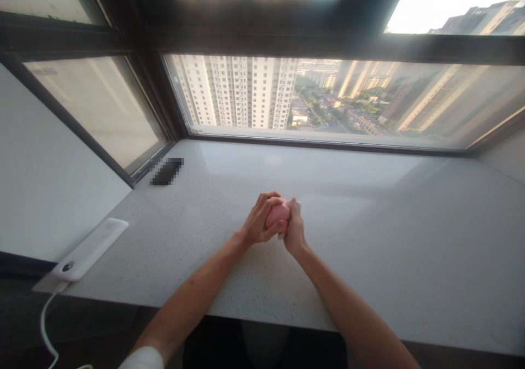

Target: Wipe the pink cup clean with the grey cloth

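A window-sill counter [369, 259] of pale speckled stone, with a polished surface reflecting the window light toward the rear, spans the view from the window base to a straight front edge. Two objects lie directly on it, well apart, both toward the left. Rear: a flat, dark rectangular object [166, 171], pixelated, near the far left corner. Front: an elongated white device [88, 250] with rounded edges and a dark circular spot at its near end. A white cable [46, 317] runs from that end down past the front edge.
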A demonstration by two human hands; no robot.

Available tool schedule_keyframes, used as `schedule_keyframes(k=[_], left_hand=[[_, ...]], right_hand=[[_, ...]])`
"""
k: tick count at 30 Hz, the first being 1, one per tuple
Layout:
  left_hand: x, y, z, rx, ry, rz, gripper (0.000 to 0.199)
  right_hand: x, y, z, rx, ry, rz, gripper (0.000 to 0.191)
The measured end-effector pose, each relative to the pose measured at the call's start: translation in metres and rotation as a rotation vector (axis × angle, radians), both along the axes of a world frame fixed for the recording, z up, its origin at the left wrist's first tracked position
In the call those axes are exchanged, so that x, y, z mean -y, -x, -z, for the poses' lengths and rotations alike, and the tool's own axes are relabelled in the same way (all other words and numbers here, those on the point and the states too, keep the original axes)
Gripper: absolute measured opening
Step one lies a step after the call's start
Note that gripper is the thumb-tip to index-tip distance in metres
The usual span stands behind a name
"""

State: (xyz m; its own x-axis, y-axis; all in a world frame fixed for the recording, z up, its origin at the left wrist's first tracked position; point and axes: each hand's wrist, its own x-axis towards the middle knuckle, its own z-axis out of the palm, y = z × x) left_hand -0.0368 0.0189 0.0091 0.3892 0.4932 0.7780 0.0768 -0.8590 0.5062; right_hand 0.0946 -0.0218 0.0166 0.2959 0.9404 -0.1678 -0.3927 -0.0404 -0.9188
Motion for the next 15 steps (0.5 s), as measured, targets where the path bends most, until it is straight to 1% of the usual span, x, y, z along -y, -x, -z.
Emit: schedule_keyframes(k=[2, 3, 4, 5, 6, 9, 11, 12, 13, 15], left_hand=[[-0.004, 0.006, 0.001, -0.107, -0.183, -0.019, 0.054], [-0.005, 0.007, 0.002, -0.133, -0.235, -0.021, 0.054], [-0.005, 0.008, 0.002, -0.137, -0.242, -0.017, 0.054], [-0.004, 0.007, 0.001, -0.119, -0.207, -0.007, 0.054], [-0.003, 0.005, 0.001, -0.086, -0.135, 0.007, 0.053], [0.004, -0.004, -0.001, 0.060, 0.133, 0.054, 0.047], [0.006, -0.007, -0.001, 0.113, 0.210, 0.063, 0.044], [0.006, -0.007, -0.001, 0.108, 0.200, 0.055, 0.045], [0.005, -0.006, 0.000, 0.081, 0.157, 0.040, 0.046], [0.001, -0.001, 0.002, -0.014, -0.004, 0.010, 0.051]], right_hand=[[-0.003, 0.001, -0.003, -0.116, -0.005, -0.071, 0.065], [-0.003, 0.001, -0.003, -0.147, -0.010, -0.093, 0.066], [-0.002, 0.002, -0.003, -0.151, -0.003, -0.104, 0.067], [-0.001, 0.002, -0.003, -0.124, 0.013, -0.097, 0.069], [0.001, 0.001, -0.001, -0.075, 0.029, -0.074, 0.071], [0.006, 0.000, 0.005, 0.096, 0.012, 0.004, 0.076], [0.006, -0.001, 0.007, 0.128, -0.030, 0.031, 0.075], [0.005, -0.002, 0.006, 0.110, -0.030, 0.030, 0.074], [0.003, -0.002, 0.006, 0.071, -0.019, 0.024, 0.072], [-0.001, -0.001, 0.003, -0.051, 0.003, -0.010, 0.069]])
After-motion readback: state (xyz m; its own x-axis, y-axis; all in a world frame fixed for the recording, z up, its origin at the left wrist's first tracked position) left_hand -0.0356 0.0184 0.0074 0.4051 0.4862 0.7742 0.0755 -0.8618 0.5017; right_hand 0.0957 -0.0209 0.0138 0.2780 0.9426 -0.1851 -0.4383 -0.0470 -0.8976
